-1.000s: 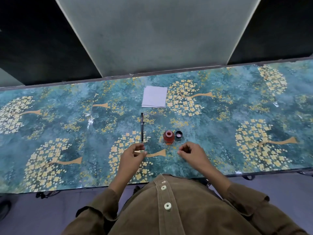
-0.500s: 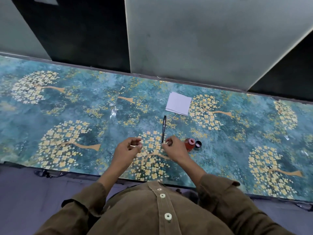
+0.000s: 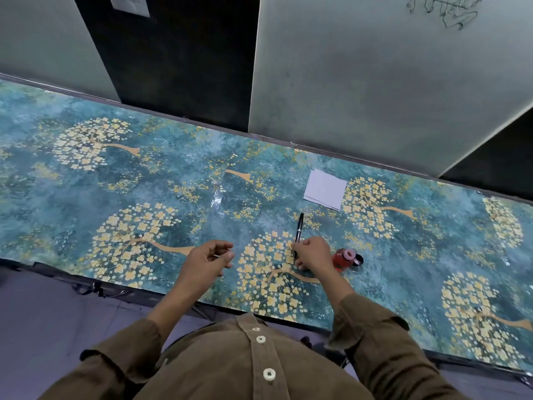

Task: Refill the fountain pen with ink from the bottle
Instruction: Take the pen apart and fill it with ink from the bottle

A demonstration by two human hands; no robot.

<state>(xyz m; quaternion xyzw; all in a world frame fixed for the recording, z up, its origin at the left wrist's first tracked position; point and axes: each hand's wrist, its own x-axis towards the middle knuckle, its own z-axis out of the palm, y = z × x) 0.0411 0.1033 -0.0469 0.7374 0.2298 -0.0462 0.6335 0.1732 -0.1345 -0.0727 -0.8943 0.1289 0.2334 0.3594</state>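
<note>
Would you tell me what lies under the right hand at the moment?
The near end of the black pen runs under the right hand, on the flowered tablecloth. The fingers hide that end, so its state is unseen.

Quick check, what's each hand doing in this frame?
Left hand: fingers curled, seems to pinch something small and thin; what it is cannot be told.
Right hand: grips the near end of the black fountain pen lying on the table.

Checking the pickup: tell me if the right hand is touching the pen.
Touching. The head view shows the right hand with its fingertips on the lower end of the black pen, which lies on the table.
</note>
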